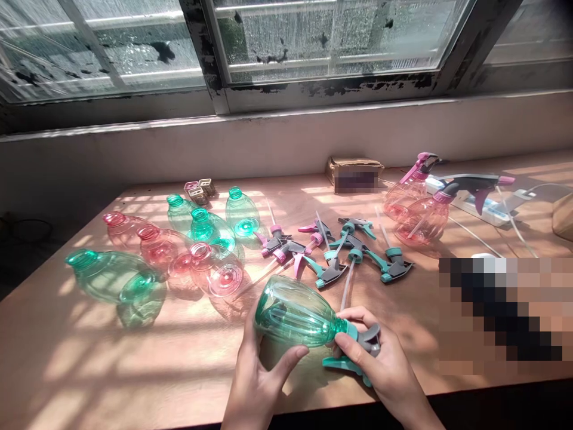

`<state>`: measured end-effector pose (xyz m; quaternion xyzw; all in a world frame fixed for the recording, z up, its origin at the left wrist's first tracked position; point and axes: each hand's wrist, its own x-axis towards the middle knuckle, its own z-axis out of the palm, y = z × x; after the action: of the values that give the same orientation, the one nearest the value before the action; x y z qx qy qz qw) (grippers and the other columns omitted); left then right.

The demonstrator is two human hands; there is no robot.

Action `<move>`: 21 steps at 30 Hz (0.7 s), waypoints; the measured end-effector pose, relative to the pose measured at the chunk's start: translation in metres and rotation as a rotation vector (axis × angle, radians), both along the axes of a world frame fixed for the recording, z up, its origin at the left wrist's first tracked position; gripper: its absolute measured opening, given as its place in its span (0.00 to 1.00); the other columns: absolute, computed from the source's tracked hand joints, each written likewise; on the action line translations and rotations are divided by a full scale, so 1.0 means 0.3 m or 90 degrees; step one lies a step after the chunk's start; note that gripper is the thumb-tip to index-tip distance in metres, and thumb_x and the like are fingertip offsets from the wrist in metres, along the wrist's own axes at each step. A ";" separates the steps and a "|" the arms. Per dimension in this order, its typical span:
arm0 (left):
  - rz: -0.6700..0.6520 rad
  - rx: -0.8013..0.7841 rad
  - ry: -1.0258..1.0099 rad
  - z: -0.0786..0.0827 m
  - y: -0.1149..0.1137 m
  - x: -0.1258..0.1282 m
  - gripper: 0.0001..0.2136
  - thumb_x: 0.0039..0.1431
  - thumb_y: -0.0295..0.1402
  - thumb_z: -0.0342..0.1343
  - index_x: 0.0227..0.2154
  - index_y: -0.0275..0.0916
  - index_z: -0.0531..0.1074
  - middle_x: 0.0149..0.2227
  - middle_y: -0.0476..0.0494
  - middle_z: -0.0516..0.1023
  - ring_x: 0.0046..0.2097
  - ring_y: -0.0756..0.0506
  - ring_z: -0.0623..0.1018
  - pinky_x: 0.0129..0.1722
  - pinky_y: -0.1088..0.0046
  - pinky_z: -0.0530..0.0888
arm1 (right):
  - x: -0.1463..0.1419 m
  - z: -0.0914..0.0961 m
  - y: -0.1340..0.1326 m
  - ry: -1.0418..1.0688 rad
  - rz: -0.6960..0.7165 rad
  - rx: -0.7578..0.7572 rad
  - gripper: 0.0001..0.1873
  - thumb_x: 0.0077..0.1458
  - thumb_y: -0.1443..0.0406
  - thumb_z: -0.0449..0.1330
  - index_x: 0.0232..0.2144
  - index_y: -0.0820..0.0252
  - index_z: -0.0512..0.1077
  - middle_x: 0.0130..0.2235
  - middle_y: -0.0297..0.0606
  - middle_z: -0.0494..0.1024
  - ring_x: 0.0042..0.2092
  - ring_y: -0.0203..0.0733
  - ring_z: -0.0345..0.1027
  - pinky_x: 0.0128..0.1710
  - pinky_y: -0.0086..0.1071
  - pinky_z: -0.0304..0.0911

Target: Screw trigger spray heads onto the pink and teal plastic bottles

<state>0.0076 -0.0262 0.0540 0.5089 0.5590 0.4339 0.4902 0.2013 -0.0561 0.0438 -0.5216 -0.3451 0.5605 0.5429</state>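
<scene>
A clear green spray bottle (295,313) lies sideways above the table's front part, its base to the left and its neck to the right. My left hand (264,373) is wrapped round the base end, thumb along the near side. At the neck, the fingers of my right hand (380,355) grip a teal and grey spray head (342,363), whose collar sits against the bottle's neck. The trigger points towards me. Whether the collar is fully screwed on cannot be seen. Just beyond lie several loose spray heads (331,272), teal-grey and pink-grey, with thin tubes.
Headless bottles, green (107,272) and red (163,248), lie or stand at the left. Two red bottles with pink heads (423,221) stand at the right by a white power strip (483,206). A cardboard box (356,173) and small square pieces (199,190) sit near the wall.
</scene>
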 end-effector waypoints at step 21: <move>-0.009 -0.014 -0.014 0.012 0.002 0.004 0.40 0.54 0.50 0.70 0.67 0.51 0.61 0.67 0.43 0.72 0.70 0.32 0.68 0.70 0.52 0.65 | -0.001 0.001 0.000 0.013 -0.008 -0.005 0.22 0.54 0.49 0.74 0.41 0.57 0.78 0.27 0.33 0.82 0.30 0.41 0.76 0.31 0.32 0.76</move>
<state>0.0088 -0.0257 0.0575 0.5026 0.5544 0.4301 0.5050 0.2010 -0.0561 0.0442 -0.5201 -0.3336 0.5637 0.5481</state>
